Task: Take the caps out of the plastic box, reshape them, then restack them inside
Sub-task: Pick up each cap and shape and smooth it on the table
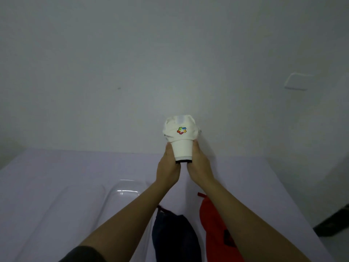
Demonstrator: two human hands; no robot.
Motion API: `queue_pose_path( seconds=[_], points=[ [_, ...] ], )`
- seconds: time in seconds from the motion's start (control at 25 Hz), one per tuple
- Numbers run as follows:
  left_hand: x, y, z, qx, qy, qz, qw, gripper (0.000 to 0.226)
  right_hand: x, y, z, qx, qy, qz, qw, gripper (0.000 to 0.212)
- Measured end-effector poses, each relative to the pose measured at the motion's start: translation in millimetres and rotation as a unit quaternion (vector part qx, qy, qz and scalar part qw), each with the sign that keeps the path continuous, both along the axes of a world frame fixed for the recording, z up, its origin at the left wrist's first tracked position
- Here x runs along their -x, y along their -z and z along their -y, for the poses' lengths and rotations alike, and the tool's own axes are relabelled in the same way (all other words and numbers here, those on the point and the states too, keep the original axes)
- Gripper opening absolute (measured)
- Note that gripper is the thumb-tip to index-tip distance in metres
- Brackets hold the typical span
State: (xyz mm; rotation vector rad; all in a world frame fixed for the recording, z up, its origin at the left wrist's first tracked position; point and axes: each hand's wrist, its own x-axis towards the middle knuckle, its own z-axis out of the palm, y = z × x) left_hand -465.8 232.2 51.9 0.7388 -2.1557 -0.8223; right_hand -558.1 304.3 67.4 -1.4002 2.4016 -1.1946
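A white cap (181,133) with a multicoloured logo is held up in front of the wall, its crown crumpled and its brim pointing down toward me. My left hand (168,164) grips the left edge of the brim and my right hand (198,163) grips the right edge, bending the brim into a curve. A dark navy cap (174,237) and a red cap (217,229) lie on the table below my forearms. The clear plastic box (120,193) sits on the table to the left of my left arm.
The table (56,176) is covered in pale lavender cloth and meets a white wall behind. A dark object (334,224) lies on the floor at the right edge.
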Motion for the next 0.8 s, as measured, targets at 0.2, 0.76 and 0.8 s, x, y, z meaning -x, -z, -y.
queue_pose_path(
  seconds=[0.2, 0.76, 0.8],
  points=[
    [-4, -27, -26, -0.086, 0.021, -0.029, 0.996, 0.043, -11, -16, -14, 0.018, -0.019, 0.099, 0.995, 0.053],
    [-38, -9, -24, 0.090, -0.025, 0.030, 0.995, 0.058, -2, -4, -63, 0.003, -0.022, -0.115, 0.993, 0.077],
    [-41, -12, -21, 0.043, -0.021, 0.002, 0.999, 0.058, -4, -5, -66, 0.016, -0.038, -0.106, 0.994, 0.078]
  ],
)
